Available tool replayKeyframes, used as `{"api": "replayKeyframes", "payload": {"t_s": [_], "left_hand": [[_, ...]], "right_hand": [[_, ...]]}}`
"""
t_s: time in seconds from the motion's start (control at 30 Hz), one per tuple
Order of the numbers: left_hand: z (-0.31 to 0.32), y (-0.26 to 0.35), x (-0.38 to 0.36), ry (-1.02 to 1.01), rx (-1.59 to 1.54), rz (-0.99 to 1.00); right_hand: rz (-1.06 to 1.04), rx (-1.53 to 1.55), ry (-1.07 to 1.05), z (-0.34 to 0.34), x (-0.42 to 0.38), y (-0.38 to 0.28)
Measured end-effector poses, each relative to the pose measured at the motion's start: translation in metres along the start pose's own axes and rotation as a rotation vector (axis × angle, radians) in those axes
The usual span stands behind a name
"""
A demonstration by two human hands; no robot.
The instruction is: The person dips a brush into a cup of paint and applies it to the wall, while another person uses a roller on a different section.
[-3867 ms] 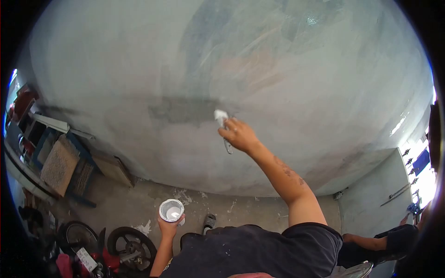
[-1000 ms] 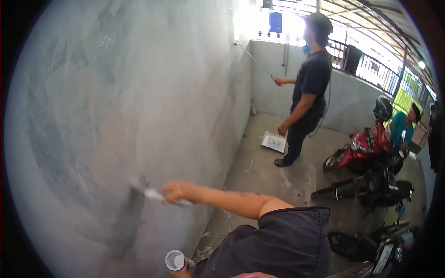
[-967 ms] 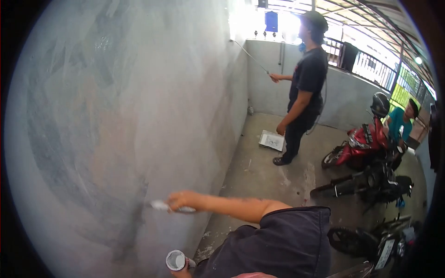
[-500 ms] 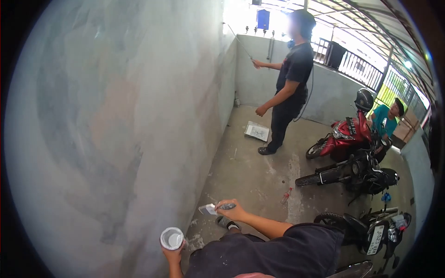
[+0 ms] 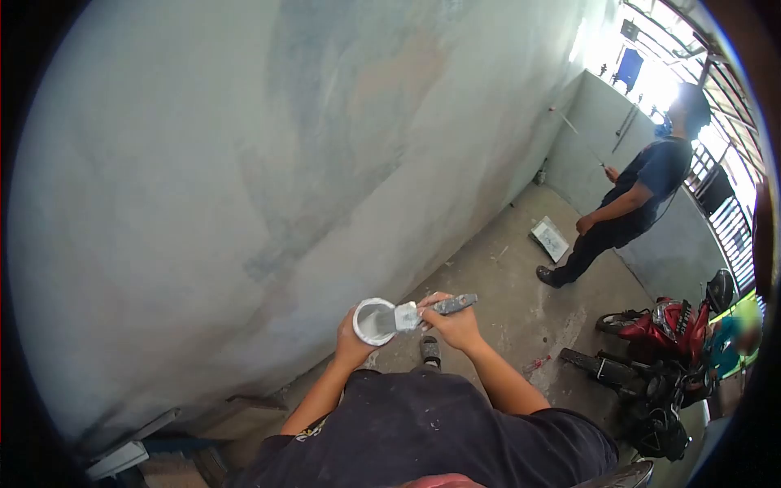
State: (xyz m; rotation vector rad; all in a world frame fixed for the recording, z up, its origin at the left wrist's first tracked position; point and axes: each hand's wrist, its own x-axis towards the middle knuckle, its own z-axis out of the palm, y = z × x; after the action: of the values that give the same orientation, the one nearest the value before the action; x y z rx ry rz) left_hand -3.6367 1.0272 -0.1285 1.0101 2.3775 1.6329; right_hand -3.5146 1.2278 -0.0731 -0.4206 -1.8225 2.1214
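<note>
In front of my chest, my left hand (image 5: 351, 345) wraps round the side of a small white paint cup (image 5: 356, 325). Pale grey paint coats its inside. My right hand (image 5: 455, 327) grips a paintbrush (image 5: 454, 304) with a paint-smeared handle. The brush lies nearly level, its pale ferrule over the cup's right rim and its bristles inside the opening. Both hands are close together, just right of the grey wall (image 5: 203, 203), which carries uneven patches of darker grey and beige.
A co-worker (image 5: 639, 195) stands farther along the wall holding a long pole. A paint tray (image 5: 550, 238) is on the floor by their feet. Motorcycles, one red (image 5: 679, 325) and one black (image 5: 634, 370), stand at right. Boards (image 5: 175, 472) lean at lower left; a bottle (image 5: 537, 363) lies on the floor.
My hands have come together: the brush has moved from out over the floor to the cup, bristles now inside it. My view has turned toward the wall; the co-worker appears farther right.
</note>
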Motion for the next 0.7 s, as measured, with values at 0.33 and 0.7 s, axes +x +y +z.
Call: {"api": "replayKeyframes", "payload": {"t_s": [0.33, 0.7], "left_hand": [[-0.007, 0.016, -0.017, 0.172, 0.138, 0.154], [-0.015, -0.009, -0.039, 0.341, 0.149, 0.053]], "right_hand": [[-0.023, -0.084, -0.054, 0.012, 0.004, -0.012], [0.035, -0.016, -0.133, 0.019, 0.018, -0.002]]}}
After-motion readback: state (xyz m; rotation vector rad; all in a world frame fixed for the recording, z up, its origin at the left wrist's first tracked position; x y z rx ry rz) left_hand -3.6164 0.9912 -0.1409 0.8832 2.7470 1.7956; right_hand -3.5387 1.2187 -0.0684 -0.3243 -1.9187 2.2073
